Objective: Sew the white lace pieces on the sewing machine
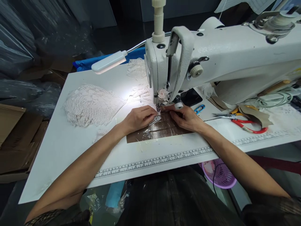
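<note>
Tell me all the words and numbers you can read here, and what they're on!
"4" up to "17": the bigger numbers on the ruler strip along the table edge; its smaller ones are too tiny to read.
Cardboard box, left: faint print, too blurred.
Sewing machine: no readable words.

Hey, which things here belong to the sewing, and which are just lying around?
In the work: sewing machine, left hand, right hand, white lace between them, lace bundle, lit lamp.

Seemingly just lying about: red-handled scissors, black phone, purple basket, cardboard boxes.
</note>
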Demonstrator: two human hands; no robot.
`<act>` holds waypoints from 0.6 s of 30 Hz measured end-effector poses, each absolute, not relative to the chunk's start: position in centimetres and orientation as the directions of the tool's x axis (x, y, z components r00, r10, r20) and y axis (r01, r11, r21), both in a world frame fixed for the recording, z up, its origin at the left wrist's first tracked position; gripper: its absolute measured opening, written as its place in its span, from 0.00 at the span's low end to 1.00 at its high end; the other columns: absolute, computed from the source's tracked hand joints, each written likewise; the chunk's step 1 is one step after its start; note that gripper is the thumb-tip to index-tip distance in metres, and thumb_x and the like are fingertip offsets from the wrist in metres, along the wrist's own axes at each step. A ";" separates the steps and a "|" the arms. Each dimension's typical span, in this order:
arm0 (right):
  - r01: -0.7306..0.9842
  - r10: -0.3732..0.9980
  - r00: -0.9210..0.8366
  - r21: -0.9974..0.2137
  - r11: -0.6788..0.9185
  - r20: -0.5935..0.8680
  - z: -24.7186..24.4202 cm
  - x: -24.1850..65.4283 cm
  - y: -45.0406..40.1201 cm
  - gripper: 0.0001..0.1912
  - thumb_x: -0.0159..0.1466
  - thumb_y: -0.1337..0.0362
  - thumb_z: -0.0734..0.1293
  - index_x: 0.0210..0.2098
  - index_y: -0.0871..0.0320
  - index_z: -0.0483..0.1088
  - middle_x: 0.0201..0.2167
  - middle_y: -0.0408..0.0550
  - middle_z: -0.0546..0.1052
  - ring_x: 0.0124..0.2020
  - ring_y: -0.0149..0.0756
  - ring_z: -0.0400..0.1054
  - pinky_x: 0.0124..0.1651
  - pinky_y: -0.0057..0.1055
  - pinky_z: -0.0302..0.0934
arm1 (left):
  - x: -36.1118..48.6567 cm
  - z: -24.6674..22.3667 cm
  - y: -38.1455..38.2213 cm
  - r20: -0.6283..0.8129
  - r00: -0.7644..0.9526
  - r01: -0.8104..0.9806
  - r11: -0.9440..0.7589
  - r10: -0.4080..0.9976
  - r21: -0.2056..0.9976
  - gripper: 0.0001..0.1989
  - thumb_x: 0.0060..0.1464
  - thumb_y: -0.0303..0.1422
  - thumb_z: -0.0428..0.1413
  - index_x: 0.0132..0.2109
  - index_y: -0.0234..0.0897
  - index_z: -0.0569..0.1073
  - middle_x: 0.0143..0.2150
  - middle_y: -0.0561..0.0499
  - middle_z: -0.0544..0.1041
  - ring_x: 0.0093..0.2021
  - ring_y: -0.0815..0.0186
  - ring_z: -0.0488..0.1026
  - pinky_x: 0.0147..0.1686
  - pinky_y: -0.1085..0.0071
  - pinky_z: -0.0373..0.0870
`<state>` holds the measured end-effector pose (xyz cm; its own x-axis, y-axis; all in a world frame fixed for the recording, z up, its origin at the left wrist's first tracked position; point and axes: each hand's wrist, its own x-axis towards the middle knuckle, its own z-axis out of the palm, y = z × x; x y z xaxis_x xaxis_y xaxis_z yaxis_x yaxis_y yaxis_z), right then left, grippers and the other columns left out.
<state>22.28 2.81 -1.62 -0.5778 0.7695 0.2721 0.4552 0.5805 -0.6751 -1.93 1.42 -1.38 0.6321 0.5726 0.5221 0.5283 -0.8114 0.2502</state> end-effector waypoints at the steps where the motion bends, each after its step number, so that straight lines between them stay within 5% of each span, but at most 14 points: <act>1: 0.451 0.770 -0.570 -0.675 0.584 0.286 -1.7 22.3 2.9 0.13 0.65 0.69 0.59 0.40 0.57 0.75 0.35 0.49 0.74 0.40 0.38 0.69 0.43 0.34 0.63 | -1.9 -1.4 1.5 0.526 0.603 0.530 -0.794 0.600 0.298 0.07 0.62 0.27 0.51 0.41 0.32 0.74 0.37 0.49 0.78 0.37 0.71 0.76 0.36 0.74 0.77; 5: 0.421 0.758 -0.564 -0.676 0.605 0.328 -2.0 22.4 3.1 0.12 0.63 0.71 0.60 0.38 0.57 0.75 0.39 0.49 0.75 0.41 0.39 0.69 0.44 0.35 0.63 | -1.8 -1.4 1.5 0.538 0.567 0.534 -0.775 0.624 0.337 0.06 0.61 0.29 0.53 0.40 0.33 0.75 0.38 0.48 0.77 0.38 0.70 0.76 0.37 0.72 0.78; 12: 0.386 0.731 -0.589 -0.675 0.629 0.345 -2.2 22.5 2.7 0.17 0.65 0.70 0.59 0.49 0.57 0.73 0.37 0.48 0.74 0.38 0.35 0.68 0.43 0.32 0.63 | -1.5 -1.4 1.3 0.494 0.709 0.523 -0.845 0.504 0.112 0.06 0.61 0.26 0.53 0.38 0.32 0.75 0.38 0.47 0.78 0.36 0.69 0.76 0.36 0.70 0.77; 18: 0.453 0.654 -0.673 -0.505 0.734 0.347 -2.5 22.0 2.1 0.19 0.68 0.66 0.58 0.55 0.56 0.70 0.37 0.51 0.70 0.34 0.35 0.65 0.38 0.33 0.62 | -1.5 -1.5 1.4 0.499 0.734 0.538 -0.843 0.462 -0.012 0.07 0.61 0.27 0.53 0.37 0.34 0.75 0.38 0.48 0.79 0.36 0.67 0.75 0.34 0.68 0.75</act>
<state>22.02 2.12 -2.51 -0.6726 0.6536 0.3469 0.4532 0.7345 -0.5051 -1.46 1.37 -1.50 0.7336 0.4615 0.4989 0.5382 -0.8428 -0.0117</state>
